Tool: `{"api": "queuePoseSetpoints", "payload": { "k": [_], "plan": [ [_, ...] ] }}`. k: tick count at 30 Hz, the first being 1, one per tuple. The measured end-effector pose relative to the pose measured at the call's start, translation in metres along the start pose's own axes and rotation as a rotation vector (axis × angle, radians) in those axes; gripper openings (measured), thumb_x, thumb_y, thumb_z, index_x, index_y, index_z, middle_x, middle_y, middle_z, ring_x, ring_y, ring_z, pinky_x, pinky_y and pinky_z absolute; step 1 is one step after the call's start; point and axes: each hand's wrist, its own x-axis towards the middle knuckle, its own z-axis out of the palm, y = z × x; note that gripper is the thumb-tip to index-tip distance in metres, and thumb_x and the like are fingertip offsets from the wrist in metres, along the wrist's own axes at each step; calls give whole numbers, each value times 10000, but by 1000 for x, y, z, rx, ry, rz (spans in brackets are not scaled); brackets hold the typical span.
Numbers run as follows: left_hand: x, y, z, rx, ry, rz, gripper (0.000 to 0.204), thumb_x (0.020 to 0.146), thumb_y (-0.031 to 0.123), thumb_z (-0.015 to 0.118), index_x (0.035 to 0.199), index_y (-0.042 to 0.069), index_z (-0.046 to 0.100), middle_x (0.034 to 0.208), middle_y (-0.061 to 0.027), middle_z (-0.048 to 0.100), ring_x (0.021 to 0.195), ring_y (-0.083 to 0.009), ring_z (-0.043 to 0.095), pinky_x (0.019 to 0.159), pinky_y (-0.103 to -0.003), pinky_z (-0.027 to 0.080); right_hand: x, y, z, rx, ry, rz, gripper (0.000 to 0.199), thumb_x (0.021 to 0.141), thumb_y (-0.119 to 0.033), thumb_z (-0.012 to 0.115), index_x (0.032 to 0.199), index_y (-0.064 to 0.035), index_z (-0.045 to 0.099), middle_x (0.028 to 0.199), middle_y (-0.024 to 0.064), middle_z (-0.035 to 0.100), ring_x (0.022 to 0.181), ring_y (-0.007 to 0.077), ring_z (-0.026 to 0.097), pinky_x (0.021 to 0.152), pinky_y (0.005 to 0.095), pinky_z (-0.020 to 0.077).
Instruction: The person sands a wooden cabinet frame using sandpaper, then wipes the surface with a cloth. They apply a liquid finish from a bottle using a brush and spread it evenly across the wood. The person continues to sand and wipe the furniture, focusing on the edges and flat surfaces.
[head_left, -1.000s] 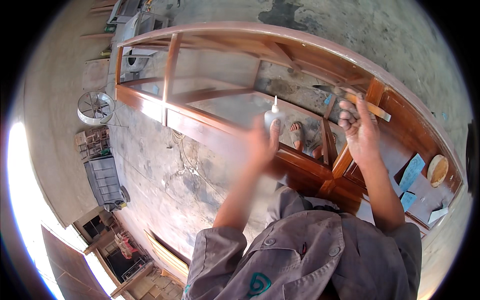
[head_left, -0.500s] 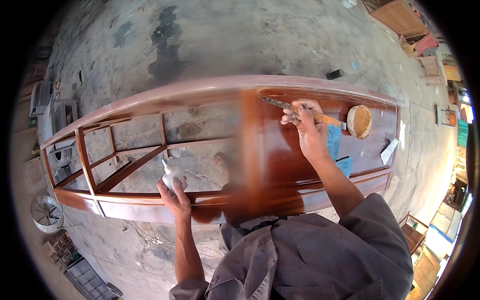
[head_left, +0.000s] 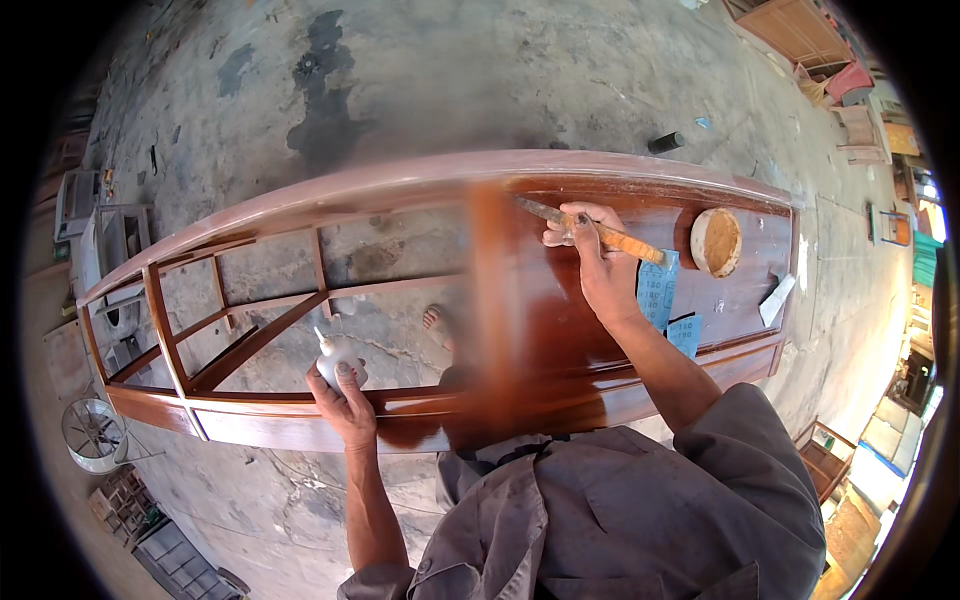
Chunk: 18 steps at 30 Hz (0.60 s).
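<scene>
While the left hand (head_left: 345, 405) wraps its fingers around a white plastic squeeze bottle (head_left: 342, 360) with a pointed nozzle, contents indiscernible, over a glossy reddish-brown wooden frame (head_left: 270, 403), the right hand (head_left: 600, 265) pinches a dark-bladed knife with a flat orange-brown handle (head_left: 634, 245) above the panelled end. That handle's tip sits farther than before from the round, whitish bowl (head_left: 700, 246) holding tan material (head_left: 723, 243).

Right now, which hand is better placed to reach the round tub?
Probably the right hand: it is nearer the tub, over the same reddish-brown panel, though it holds a bladed tool. The left hand holds a white bottle farther off, by the open section of the wooden frame.
</scene>
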Motion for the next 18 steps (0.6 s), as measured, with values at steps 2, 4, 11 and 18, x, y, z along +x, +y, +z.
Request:
{"api": "queuePoseSetpoints", "payload": {
  "k": [2, 4, 11, 18],
  "plan": [
    [0, 0, 1, 6, -1, 0, 372, 1104, 314, 571, 1291, 0, 500, 989, -130, 715, 862, -173, 673, 767, -307, 537, 0, 1, -1, -8, -2, -7, 234, 1107, -148, 535, 1253, 19, 609, 1080, 164, 743, 960, 180, 746, 901, 312, 578],
    [0, 0, 1, -1, -3, 0, 370, 1105, 312, 570, 1289, -1, 502, 987, -130, 715, 862, -172, 675, 766, -307, 537, -1, 1, 0, -16, -6, -10, 230, 1106, -138, 531, 1257, 17, 607, 1086, 158, 740, 973, 182, 747, 903, 309, 577],
    [1, 3, 1, 32, 2, -11, 372, 1103, 318, 572, 1282, -2, 508, 991, -136, 722, 856, -174, 680, 763, -306, 538, -1, 4, 1, -29, -19, -12, 213, 1095, -87, 518, 1264, 10, 603, 1114, 136, 726, 1008, 177, 749, 920, 299, 574],
    [0, 4, 0, 32, 2, -31, 374, 1102, 320, 575, 1283, 0, 508, 982, -137, 729, 862, -177, 686, 767, -309, 542, -1, 4, 3, -77, -43, -49, 218, 1097, -87, 512, 1275, 4, 598, 1114, 134, 730, 1021, 168, 746, 915, 293, 573]
  ]
}}
